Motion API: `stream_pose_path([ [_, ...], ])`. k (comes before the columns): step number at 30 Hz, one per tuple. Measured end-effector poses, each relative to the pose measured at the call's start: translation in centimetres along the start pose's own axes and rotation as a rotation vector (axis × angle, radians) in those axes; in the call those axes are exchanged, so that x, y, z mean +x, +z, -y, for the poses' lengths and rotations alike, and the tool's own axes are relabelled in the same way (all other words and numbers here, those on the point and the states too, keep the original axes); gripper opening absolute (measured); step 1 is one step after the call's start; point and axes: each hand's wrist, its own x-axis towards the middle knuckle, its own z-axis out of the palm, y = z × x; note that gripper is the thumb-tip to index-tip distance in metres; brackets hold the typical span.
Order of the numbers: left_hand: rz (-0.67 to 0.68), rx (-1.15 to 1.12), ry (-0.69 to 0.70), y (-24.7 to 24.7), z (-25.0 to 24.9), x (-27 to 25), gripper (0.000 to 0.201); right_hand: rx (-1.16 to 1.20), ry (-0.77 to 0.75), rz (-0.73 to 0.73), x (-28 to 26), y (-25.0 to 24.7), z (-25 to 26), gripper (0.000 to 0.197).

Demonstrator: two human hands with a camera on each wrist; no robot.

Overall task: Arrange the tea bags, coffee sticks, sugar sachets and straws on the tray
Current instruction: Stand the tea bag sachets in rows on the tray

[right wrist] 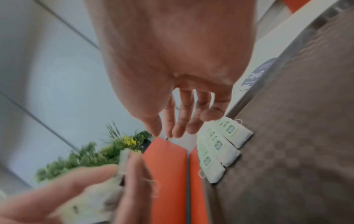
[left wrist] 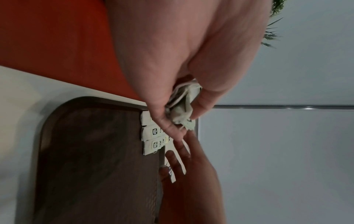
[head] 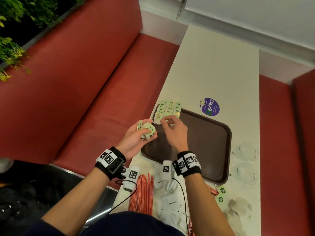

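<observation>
A brown tray (head: 204,142) lies on a cream table (head: 221,68). Green-tagged tea bags (head: 168,109) lie in three overlapping rows at its far left corner, also seen in the wrist views (left wrist: 151,131) (right wrist: 220,145). My left hand (head: 144,132) hovers over the tray's left edge and grips a bunch of tea bags (head: 147,129) (left wrist: 182,109). My right hand (head: 167,122) is at the near end of the rows, beside the left hand. Its thumb and fingers pinch a tea bag (left wrist: 170,172) that is mostly hidden.
Red-and-white straws (head: 141,193) and white sugar sachets (head: 172,201) lie on the table near my body. Two loose tea bags (head: 221,195) sit at the near right. Two glass cups (head: 247,150) stand right of the tray. A red bench (head: 85,82) runs along the left.
</observation>
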Motion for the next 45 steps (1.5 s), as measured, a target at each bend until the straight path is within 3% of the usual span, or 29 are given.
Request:
stream_pose_path([
  [5, 0.054, 0.064, 0.030, 1.0, 1.1, -0.7, 0.031, 0.211, 0.047, 0.062, -5.0, -2.2, 1.6, 0.024],
  [12, 0.080, 0.393, 0.139, 2.4, 2.6, -2.0, 0.032, 0.367, 0.118, 0.118, -7.5, -3.5, 1.9, 0.007],
  [15, 0.095, 0.415, 0.139, 2.6, 2.9, -2.5, 0.032, 0.397, 0.116, 0.149, -7.6, -4.4, 1.9, 0.005],
  [21, 0.096, 0.347, 0.076, 2.5, 2.9, -3.0, 0.032, 0.292, 0.009, 0.068, -7.3, -6.1, 2.0, 0.001],
  [27, 0.113, 0.333, 0.063, 2.6, 2.9, -2.9, 0.020, 0.305, -0.025, 0.085, -6.6, -7.1, 1.5, 0.004],
  [34, 0.075, 0.279, 0.030, 3.2, 2.4, -2.2, 0.020, 0.446, -0.082, 0.285, -6.9, -8.6, 1.6, 0.025],
  [37, 0.094, 0.308, 0.009, 3.2, 2.2, -2.0, 0.021, 0.389, -0.149, 0.412, -6.8, -8.8, 1.4, 0.037],
  [40, 0.126, 0.348, -0.022, 3.2, 2.0, -1.8, 0.023, 0.255, -0.195, 0.447, -6.5, -8.7, 1.2, 0.031],
  [45, 0.148, 0.364, -0.065, 3.2, 1.8, -1.8, 0.028, 0.214, -0.183, 0.358, -6.1, -8.2, 1.3, 0.013],
])
